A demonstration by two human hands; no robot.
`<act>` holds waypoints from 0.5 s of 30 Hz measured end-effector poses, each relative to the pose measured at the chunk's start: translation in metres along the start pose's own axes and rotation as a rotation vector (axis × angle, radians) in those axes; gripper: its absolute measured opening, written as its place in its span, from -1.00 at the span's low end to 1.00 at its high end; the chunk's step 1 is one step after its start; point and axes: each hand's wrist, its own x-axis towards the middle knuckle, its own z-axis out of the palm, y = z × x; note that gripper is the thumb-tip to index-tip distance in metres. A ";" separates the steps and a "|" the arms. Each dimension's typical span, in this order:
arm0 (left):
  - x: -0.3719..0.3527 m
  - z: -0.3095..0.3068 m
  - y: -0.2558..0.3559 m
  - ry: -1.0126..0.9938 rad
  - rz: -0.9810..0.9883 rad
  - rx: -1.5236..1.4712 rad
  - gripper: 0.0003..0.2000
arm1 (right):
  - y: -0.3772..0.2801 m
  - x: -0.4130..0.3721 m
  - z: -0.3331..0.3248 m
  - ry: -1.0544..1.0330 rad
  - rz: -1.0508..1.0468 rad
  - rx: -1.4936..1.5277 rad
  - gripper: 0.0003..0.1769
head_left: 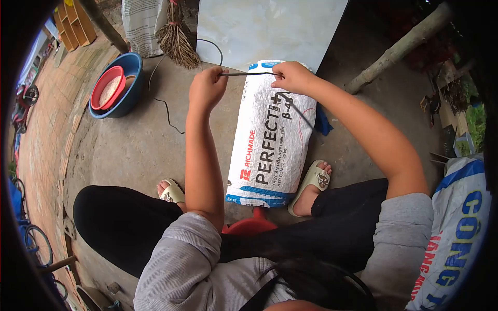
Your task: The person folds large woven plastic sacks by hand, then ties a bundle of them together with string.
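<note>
My left hand (207, 85) and my right hand (291, 76) each pinch one end of a thin dark strip (248, 74), stretched level between them. Both hands are held out in front of me, above the far end of a white printed feed sack (270, 145) that lies flat on the concrete floor between my sandalled feet. The strip's tail hangs from my right hand over the sack. I sit on a low red stool (251, 225), of which only the front edge shows.
A blue basin (129, 83) holding a red bowl stands at the left. A broom head (176, 39), a black cable (168, 109), a white panel (270, 28) and another sack lie beyond. A wooden pole (399, 46) slants at the right, a printed sack (456, 233) beside my right arm.
</note>
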 end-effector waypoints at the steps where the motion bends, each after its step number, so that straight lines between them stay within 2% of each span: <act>1: 0.000 0.000 0.000 -0.003 -0.029 -0.002 -0.72 | 0.000 -0.001 -0.001 0.007 0.032 0.006 -0.74; 2: 0.001 -0.001 -0.001 -0.004 -0.030 -0.003 -0.72 | -0.002 -0.001 -0.006 -0.108 0.217 0.133 -0.83; 3: 0.002 -0.002 -0.002 -0.054 -0.061 0.030 -0.75 | 0.000 -0.002 -0.006 -0.110 0.218 0.132 -0.83; 5: 0.003 -0.004 -0.001 -0.105 -0.093 0.060 -0.73 | -0.001 -0.006 -0.007 0.327 -0.210 -0.695 -0.90; 6: 0.003 -0.005 -0.001 -0.088 -0.138 0.020 -0.73 | -0.001 -0.008 -0.009 0.311 -0.306 -0.802 -0.91; 7: 0.004 -0.006 -0.001 -0.071 -0.182 -0.020 -0.72 | -0.004 -0.008 -0.009 0.311 -0.304 -0.803 -0.91; 9: 0.006 -0.010 -0.008 -0.089 -0.217 -0.042 -0.71 | -0.010 -0.008 -0.008 0.299 -0.180 -0.488 -0.87; 10: 0.007 -0.012 -0.012 -0.105 -0.253 -0.064 -0.71 | -0.017 -0.007 -0.009 0.297 -0.179 -0.487 -0.87; 12: 0.009 -0.017 -0.023 -0.138 -0.288 -0.066 -0.71 | -0.032 -0.003 -0.011 -0.111 0.513 0.782 -0.77; 13: 0.010 -0.020 -0.030 -0.170 -0.321 -0.065 -0.70 | -0.035 0.000 -0.012 -0.226 0.588 0.979 -0.67; 14: 0.009 -0.020 -0.038 -0.260 -0.317 -0.103 -0.71 | -0.037 -0.001 -0.012 -0.218 0.578 1.064 -0.69; 15: 0.008 -0.020 -0.046 -0.261 -0.318 -0.104 -0.71 | -0.039 -0.002 -0.011 -0.210 0.566 1.148 -0.70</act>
